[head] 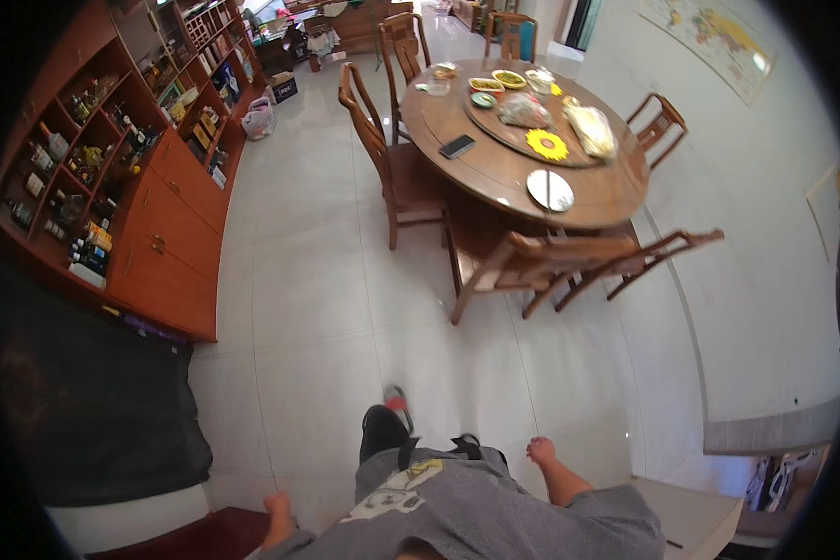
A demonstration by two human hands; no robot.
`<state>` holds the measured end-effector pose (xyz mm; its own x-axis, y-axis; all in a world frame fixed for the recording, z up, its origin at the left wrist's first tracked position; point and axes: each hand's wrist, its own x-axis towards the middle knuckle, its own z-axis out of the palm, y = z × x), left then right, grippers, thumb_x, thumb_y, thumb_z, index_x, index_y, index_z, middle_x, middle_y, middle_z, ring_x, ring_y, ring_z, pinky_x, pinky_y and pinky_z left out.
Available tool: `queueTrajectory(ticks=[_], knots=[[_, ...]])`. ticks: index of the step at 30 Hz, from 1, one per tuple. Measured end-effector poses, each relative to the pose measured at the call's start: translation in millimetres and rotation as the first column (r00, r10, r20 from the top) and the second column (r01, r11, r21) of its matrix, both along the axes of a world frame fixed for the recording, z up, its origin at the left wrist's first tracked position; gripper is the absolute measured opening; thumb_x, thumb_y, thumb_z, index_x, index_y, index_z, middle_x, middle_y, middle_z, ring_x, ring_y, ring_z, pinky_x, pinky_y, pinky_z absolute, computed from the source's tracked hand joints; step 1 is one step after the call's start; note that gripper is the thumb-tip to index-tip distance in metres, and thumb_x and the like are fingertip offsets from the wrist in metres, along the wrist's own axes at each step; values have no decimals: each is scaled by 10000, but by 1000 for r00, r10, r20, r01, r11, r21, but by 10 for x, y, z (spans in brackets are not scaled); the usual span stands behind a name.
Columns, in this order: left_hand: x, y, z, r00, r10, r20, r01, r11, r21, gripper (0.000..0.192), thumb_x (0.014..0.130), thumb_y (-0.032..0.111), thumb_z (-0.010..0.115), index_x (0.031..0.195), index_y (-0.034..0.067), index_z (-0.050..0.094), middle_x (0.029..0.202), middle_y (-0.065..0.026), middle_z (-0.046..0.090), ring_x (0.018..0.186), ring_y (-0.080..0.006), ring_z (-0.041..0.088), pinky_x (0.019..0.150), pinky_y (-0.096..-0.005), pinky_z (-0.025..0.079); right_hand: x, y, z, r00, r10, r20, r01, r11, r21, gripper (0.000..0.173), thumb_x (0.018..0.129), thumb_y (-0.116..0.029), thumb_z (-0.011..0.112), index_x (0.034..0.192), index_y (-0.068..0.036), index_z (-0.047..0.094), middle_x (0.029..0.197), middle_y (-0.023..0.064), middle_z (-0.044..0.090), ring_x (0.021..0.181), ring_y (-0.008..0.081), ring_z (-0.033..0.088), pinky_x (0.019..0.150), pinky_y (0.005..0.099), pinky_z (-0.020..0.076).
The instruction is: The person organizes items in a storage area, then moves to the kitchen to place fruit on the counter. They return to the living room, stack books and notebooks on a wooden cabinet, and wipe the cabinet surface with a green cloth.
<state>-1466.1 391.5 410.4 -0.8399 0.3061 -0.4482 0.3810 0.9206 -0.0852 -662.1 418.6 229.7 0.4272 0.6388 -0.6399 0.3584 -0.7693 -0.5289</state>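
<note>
My left hand (pixel 277 505) hangs low on the left, over the floor beside a dark red surface, and its fingers are too blurred to read. On the other side my right hand (pixel 540 450) hangs away from my body with its fingers loosely curled; whether they are closed is unclear. Ahead stands a round wooden dining table (pixel 427 129). On it lie a smartphone (pixel 457 146), a white plate (pixel 550 190), a yellow sunflower-shaped mat (pixel 547 144), several dishes of food and filled plastic bags (pixel 591 131).
Wooden chairs (pixel 532 266) surround the table. A red-brown wooden cabinet (pixel 175 203) with bottles runs along the left, near a black cover (pixel 98 413). Plastic bags (pixel 259 119) stand on the floor. A pale low ledge (pixel 693 511) is at the lower right.
</note>
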Motion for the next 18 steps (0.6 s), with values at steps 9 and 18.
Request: queueTrajectory(ticks=[9, 18], knots=[[-274, 2372, -405, 760, 468, 451, -538, 843, 30, 236, 915, 217, 745, 951, -15, 757, 826, -131, 744, 780, -268, 714, 730, -427, 580, -2067, 4350, 93, 951, -174, -256, 121, 970, -209, 115, 930, -111, 646, 937, -30, 728, 790, 142, 720, 627, 304, 722, 475, 431, 535], [-1976, 7256, 104, 926, -249, 284, -24, 711, 703, 294, 938, 269, 779, 1099, 25, 750, 999, -130, 790, 923, -238, 754, 852, -380, 587, -5045, 8793, 2973, 524, 851, 30, -719, 423, 551, 440, 954, -160, 731, 1366, -33, 646, 1243, 166, 744, 1147, 308, 720, 994, 413, 565]])
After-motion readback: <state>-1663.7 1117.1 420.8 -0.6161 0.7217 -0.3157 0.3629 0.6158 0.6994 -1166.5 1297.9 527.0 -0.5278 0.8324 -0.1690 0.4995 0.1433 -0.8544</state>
